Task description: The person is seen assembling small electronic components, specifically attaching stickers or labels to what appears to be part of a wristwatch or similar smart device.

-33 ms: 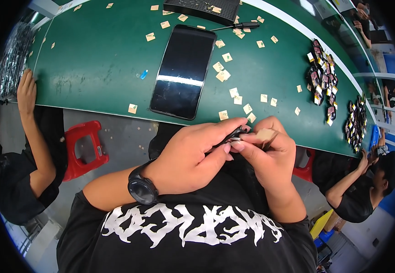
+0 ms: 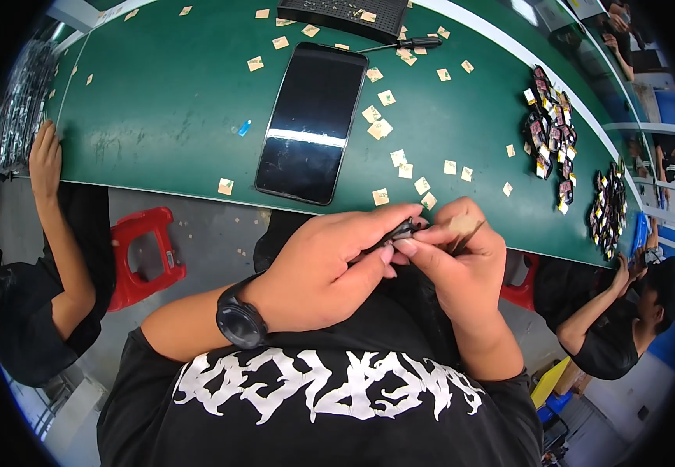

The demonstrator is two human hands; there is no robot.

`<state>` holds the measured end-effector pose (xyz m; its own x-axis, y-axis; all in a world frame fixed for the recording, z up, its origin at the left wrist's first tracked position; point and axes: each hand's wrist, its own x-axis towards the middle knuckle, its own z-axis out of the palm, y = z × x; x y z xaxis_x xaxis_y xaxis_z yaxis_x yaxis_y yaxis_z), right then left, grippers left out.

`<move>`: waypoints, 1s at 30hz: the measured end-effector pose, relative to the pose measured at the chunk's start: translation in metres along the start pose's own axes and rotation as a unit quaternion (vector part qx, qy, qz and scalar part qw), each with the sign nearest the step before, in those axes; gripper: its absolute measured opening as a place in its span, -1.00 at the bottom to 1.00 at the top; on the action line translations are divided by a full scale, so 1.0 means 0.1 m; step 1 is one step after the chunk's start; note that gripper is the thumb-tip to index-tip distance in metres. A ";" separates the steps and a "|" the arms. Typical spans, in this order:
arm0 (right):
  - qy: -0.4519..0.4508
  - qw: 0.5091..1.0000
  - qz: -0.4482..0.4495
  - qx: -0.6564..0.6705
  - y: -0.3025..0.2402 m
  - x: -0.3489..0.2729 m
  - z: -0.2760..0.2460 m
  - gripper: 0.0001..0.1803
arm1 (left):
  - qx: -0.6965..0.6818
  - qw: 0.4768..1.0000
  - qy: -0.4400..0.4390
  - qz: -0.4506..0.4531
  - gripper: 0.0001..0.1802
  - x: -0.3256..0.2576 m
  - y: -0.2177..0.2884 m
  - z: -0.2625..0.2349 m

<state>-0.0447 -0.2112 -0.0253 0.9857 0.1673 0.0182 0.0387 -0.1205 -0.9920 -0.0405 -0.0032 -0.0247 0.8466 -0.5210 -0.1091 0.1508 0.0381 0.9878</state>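
Observation:
In front of my chest, just off the table's near edge, my left hand (image 2: 318, 265) is closed around a small black part (image 2: 401, 230), mostly hidden by its fingers. The thumb and index finger of my right hand (image 2: 462, 261) pinch at the right end of that part, where a small light bit shows. A tan paper square (image 2: 464, 226) is caught between other fingers of the right hand. The two hands meet at the fingertips. Beyond them on the table lies a large black tablet-like device (image 2: 310, 124), its glossy screen facing up.
Many tan paper squares (image 2: 380, 128) are scattered over the green table (image 2: 174, 109). A screwdriver (image 2: 419, 43) lies by a black tray (image 2: 345, 15). Small black parts (image 2: 551, 132) are heaped at right. Co-workers sit either side; a red stool (image 2: 147, 257) stands at left.
The tan paper square in my right hand has shifted slightly to the right. Both hands keep nearly the same place and grip.

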 end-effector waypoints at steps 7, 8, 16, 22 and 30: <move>-0.028 0.963 0.188 0.188 -0.10 0.11 0.03 -0.73 | 0.021 0.998 -0.051 0.025 -0.45 -0.02 -0.05 -0.07; -0.035 0.952 0.213 0.215 -0.10 0.10 0.04 -0.75 | -0.005 0.999 -0.044 0.010 -0.44 -0.02 -0.06 -0.07; -0.026 0.975 0.160 0.149 -0.15 0.09 0.11 -0.79 | -0.058 0.995 0.075 -0.026 -0.49 -0.04 -0.09 0.01; 0.001 0.977 0.199 0.079 -0.24 0.06 -0.28 -0.80 | -0.123 0.983 0.074 -0.117 -0.54 -0.10 0.05 -0.15; 0.266 0.861 -0.004 -0.434 0.04 0.01 -1.60 -0.76 | -0.211 0.970 0.055 -0.108 -0.43 -0.23 0.21 -0.29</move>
<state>-0.0170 -0.3682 -0.0093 0.9117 -0.2717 0.3081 -0.0734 -0.8456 -0.5287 -0.0423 0.0342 -0.0050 0.8181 -0.4617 -0.3429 0.5067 0.2966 0.8095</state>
